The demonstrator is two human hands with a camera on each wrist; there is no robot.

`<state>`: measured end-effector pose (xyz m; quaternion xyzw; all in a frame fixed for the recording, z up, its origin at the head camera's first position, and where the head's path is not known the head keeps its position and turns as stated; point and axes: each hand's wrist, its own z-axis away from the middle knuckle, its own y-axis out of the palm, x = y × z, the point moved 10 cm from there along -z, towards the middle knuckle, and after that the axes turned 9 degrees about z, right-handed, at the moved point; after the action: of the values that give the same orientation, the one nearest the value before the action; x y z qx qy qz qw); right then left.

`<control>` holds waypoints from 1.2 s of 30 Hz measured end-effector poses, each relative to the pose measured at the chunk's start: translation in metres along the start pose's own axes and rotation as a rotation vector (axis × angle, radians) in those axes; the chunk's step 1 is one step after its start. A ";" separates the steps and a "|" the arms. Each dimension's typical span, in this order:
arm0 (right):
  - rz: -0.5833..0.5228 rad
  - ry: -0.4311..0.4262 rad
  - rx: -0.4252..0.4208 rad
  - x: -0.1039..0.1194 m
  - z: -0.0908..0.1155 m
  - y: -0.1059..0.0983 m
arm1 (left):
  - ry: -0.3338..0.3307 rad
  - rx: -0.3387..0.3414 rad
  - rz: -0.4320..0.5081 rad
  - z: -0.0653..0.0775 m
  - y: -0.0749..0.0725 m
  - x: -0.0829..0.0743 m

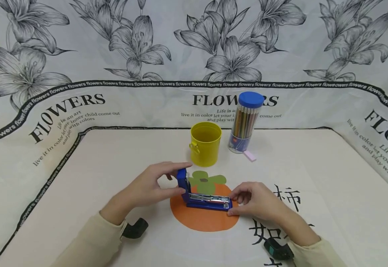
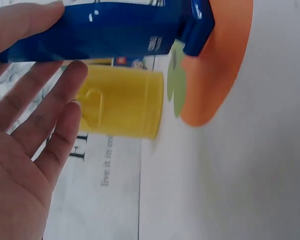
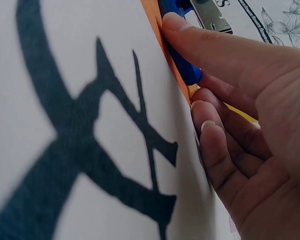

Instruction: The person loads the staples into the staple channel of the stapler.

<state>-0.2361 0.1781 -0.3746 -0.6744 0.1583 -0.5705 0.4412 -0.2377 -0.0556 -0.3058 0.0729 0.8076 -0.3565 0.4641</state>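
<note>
A blue stapler (image 1: 208, 200) lies on the printed orange fruit, its base flat and its top arm (image 1: 182, 178) swung upright at the left end. The metal staple channel along the base is exposed. My left hand (image 1: 153, 183) holds the raised arm between thumb and fingers; in the left wrist view the thumb lies along one side of the blue arm (image 2: 120, 32). At the other end, my right hand (image 1: 258, 200) pinches the front of the base, with the thumb (image 3: 182, 25) on its near edge in the right wrist view.
Behind the stapler stands a yellow bucket (image 1: 204, 148). To its right is a clear tube of pencils (image 1: 245, 124) with a blue lid, and a small pink block (image 1: 249, 155) lies at its foot. A flower-printed cloth (image 1: 130, 155) covers table and backdrop.
</note>
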 end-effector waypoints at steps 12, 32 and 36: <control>-0.003 -0.001 0.011 0.001 -0.004 0.002 | -0.019 0.119 0.031 -0.028 0.042 -0.004; -0.125 -0.047 -0.010 -0.004 0.000 -0.004 | -0.076 0.235 -0.047 -0.045 0.084 0.005; -0.249 -0.094 -0.011 -0.007 0.002 -0.008 | -0.120 0.199 -0.066 -0.048 0.087 0.006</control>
<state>-0.2389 0.1882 -0.3729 -0.7173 0.0556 -0.5875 0.3705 -0.2363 0.0378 -0.3396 0.0705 0.7410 -0.4536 0.4901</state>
